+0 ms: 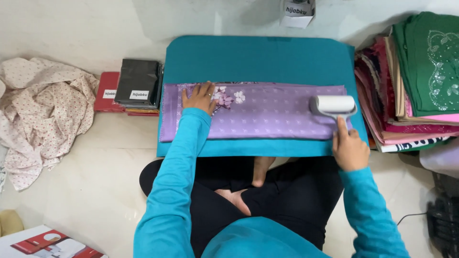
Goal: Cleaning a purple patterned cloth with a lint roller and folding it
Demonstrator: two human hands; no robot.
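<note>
Head view: we see one folded purple cloth (267,117) lying flat on one teal board (258,62) on the floor. Our left hand (201,98) lies open, palm down, on the cloth's left end; our right hand (349,148) is closed around the handle of one white lint roller (333,104), which sits on the cloth's right end. Left of the board sit one stack of flat packets (138,86) and one crumpled dotted cloth (43,110). Right, touching the board's edge, one pile of folded cloths (420,81). One small box (296,12) beyond the board.
</note>
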